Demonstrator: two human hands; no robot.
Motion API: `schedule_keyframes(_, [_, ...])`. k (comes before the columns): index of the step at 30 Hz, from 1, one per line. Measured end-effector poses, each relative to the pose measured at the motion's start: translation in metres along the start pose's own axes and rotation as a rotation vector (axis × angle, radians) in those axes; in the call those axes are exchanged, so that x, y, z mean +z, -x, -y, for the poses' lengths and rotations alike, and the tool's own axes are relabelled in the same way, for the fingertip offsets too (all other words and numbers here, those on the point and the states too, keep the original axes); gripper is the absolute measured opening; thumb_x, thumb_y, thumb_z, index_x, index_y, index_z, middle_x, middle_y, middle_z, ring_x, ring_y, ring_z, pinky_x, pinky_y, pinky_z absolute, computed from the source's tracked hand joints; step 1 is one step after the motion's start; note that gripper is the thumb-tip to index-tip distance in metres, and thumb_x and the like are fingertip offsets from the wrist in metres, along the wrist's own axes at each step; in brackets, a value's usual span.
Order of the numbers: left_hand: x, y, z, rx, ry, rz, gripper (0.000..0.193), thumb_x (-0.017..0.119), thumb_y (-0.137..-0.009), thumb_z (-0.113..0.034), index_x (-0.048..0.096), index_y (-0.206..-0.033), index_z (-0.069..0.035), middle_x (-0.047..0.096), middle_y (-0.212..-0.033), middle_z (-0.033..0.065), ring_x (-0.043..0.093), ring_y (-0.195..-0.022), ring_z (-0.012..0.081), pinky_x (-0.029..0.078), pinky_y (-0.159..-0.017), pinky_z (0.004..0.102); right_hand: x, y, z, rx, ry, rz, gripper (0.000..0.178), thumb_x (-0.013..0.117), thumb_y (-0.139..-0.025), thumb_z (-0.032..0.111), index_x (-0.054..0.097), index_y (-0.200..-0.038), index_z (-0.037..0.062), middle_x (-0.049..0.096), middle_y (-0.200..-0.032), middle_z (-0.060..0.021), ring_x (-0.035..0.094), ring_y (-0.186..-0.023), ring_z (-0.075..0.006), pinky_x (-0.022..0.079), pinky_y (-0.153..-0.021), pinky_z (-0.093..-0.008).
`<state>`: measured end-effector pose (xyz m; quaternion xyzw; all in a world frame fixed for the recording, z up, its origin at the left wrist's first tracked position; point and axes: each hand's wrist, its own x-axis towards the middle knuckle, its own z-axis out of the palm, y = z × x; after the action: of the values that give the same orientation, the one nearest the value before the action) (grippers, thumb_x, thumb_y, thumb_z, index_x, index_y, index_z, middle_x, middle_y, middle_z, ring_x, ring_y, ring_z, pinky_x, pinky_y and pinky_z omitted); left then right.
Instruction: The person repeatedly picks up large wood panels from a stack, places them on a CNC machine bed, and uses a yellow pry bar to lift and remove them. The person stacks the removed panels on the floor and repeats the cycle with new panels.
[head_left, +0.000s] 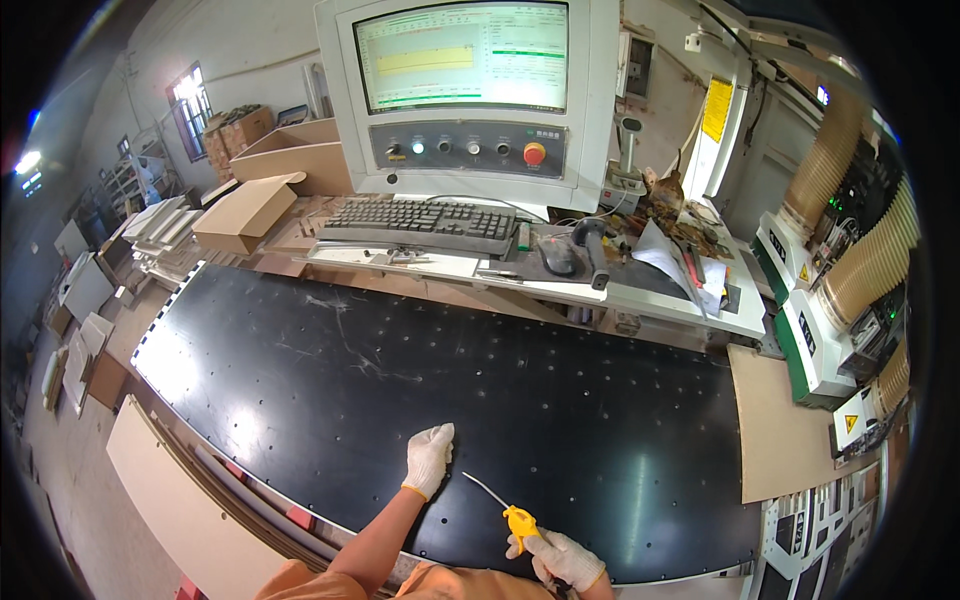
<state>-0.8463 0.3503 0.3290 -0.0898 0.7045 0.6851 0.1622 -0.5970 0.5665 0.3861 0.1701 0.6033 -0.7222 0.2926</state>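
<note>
A broad black work surface [600, 450], dotted with small round spots, spans the middle, with a lit monitor [465, 55] and a dark keyboard [430, 225] at 12 o'clock and an open cardboard box [245, 215] at 10. Near 6 o'clock, the gloved left hand [430, 460] is curled into a fist over the surface; whether it contains anything I cannot tell. At 5 o'clock, the gloved right hand [560, 558] grips a yellow air blow gun [521, 525], whose thin nozzle [485, 487] points toward 10 o'clock, just beside the left hand.
</note>
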Motion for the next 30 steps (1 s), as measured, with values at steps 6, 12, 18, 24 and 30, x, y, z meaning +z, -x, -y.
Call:
schedule_keyframes(6, [0.004,0.002,0.000,-0.037,0.038,-0.050,0.040,0.073,-0.101,-0.039,0.061,-0.073,-0.013,0.053,-0.065,-0.0042,0.046,-0.052,0.0083,0.036,-0.046,0.0303,-0.003,-0.004,-0.001,-0.043,-0.003,-0.002,0.039,0.049,-0.119,0.036,0.064,-0.137,0.0055,0.077,-0.116,-0.0046,0.053,-0.054,-0.0062,0.048,-0.051,-0.0235])
schedule_keyframes(12, [0.004,0.003,0.007,0.045,-0.005,-0.048,0.045,0.072,-0.101,-0.033,0.055,-0.065,-0.013,0.051,-0.064,-0.0061,0.042,-0.053,0.0066,0.034,-0.049,0.0307,-0.004,-0.004,0.006,-0.057,-0.015,0.002,0.044,0.050,-0.118,0.036,0.060,-0.139,-0.0010,0.075,-0.117,-0.0049,0.054,-0.051,-0.0070,0.048,-0.048,-0.0242])
schedule_keyframes(18, [0.013,0.013,0.006,0.044,-0.023,-0.010,0.044,0.073,-0.102,-0.033,0.058,-0.066,-0.011,0.052,-0.066,-0.0073,0.043,-0.061,0.0060,0.036,-0.056,0.0317,0.007,0.001,0.009,-0.124,-0.054,-0.129,0.050,0.054,-0.115,0.054,0.070,-0.123,0.0068,0.070,-0.084,0.0021,0.046,-0.043,-0.0062,0.037,-0.039,-0.0248])
schedule_keyframes(24, [0.016,0.011,0.007,0.007,-0.148,0.044,0.049,0.072,-0.104,-0.035,0.054,-0.064,-0.013,0.051,-0.063,-0.0068,0.042,-0.057,0.0066,0.037,-0.055,0.0320,0.002,-0.007,0.000,-0.144,-0.079,-0.154,0.052,0.054,-0.115,0.050,0.066,-0.135,0.0041,0.077,-0.108,-0.0064,0.049,-0.044,-0.0086,0.040,-0.038,-0.0256])
schedule_keyframes(30, [0.024,0.005,0.019,0.194,-0.409,0.050,0.053,0.065,-0.107,-0.040,0.059,-0.071,-0.002,0.059,-0.063,0.0083,0.059,-0.061,0.0212,0.048,-0.063,0.0419,-0.012,-0.008,-0.005,-0.154,-0.119,-0.224,0.055,0.054,-0.114,0.053,0.067,-0.134,0.0032,0.078,-0.107,-0.0079,0.050,-0.043,-0.0089,0.041,-0.038,-0.0255])
